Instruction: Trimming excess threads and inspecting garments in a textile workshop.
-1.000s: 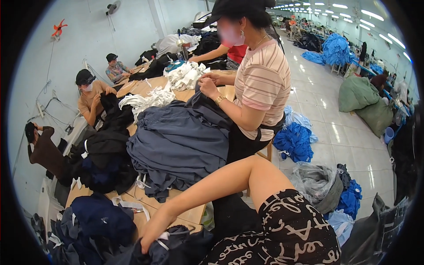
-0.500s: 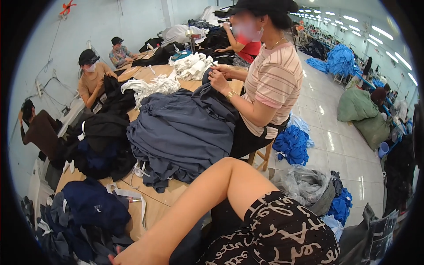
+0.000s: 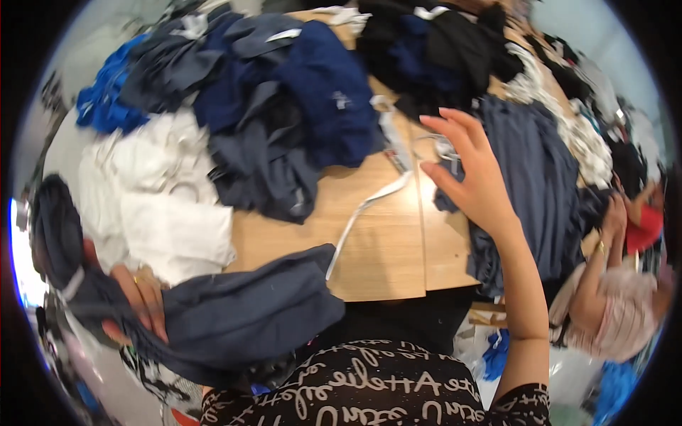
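A dark grey-blue garment [image 3: 241, 305] hangs across the near left side, its right end by the table's near edge. My left hand [image 3: 145, 302] is closed round it, fingers wrapped over the cloth; a gold ring shows. My left forearm is mostly hidden. My right hand [image 3: 469, 170] hovers above the table, open and empty, fingers apart and bent. Beside it are a white strip of tape [image 3: 366, 206] on the wood and white strings at the edge of a grey-blue pile [image 3: 533, 177].
The wooden table [image 3: 383, 248] bears white cloth [image 3: 170, 206] at left, navy garments [image 3: 327, 99] in the middle and black garments [image 3: 462, 57] behind. Blue cloth [image 3: 114, 89] lies far left. A co-worker in a pale striped shirt [image 3: 611, 312] sits at the right.
The view has swung left and down to my own place at the table. The grey-blue garment in my left hand has come into view. My right hand is now raised above the table.
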The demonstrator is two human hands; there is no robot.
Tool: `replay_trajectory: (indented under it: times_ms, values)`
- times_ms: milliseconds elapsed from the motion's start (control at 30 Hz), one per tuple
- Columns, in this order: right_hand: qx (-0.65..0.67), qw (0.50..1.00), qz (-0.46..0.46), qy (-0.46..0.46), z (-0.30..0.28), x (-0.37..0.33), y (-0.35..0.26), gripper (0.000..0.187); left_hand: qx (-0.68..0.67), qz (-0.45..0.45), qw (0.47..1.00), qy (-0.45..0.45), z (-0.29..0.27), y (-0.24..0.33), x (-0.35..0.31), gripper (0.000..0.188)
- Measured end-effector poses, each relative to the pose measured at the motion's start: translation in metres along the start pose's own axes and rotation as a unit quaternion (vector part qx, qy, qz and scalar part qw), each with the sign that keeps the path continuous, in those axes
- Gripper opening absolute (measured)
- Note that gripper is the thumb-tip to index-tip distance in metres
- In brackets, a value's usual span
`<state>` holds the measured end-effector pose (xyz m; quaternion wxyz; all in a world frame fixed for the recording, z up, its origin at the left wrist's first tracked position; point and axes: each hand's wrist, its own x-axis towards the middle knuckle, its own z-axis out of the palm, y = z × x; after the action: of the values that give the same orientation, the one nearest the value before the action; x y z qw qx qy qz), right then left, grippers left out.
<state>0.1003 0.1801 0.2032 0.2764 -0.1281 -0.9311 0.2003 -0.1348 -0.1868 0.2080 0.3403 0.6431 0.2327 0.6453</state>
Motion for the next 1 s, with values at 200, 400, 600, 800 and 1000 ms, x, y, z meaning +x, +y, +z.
replay_trajectory:
  times_ms: [200,400,600,800,1000]
  values:
    - [-0.030,0.958,-0.257,-0.122,0.155,0.014,-0.040,0.067,0.313,0.002,0.671,0.672,0.048,-0.012,-0.033,0.047]
    - [-0.279,0.859,-0.398,-0.160,0.282,0.078,-0.012,0.045,0.469,-0.199,0.619,0.598,0.028,-0.034,-0.004,0.065]
    - [-0.398,0.862,-0.294,-0.108,0.302,0.198,0.055,0.043,0.461,-0.241,0.684,0.512,0.006,-0.061,0.000,0.071]
    - [-0.432,0.861,-0.256,-0.077,0.314,0.184,0.056,0.030,0.573,-0.246,0.649,0.437,-0.009,-0.099,0.000,0.069]
    - [-0.235,0.922,-0.291,-0.095,0.268,0.153,0.019,0.018,0.478,-0.182,0.673,0.534,-0.017,-0.091,-0.029,0.070]
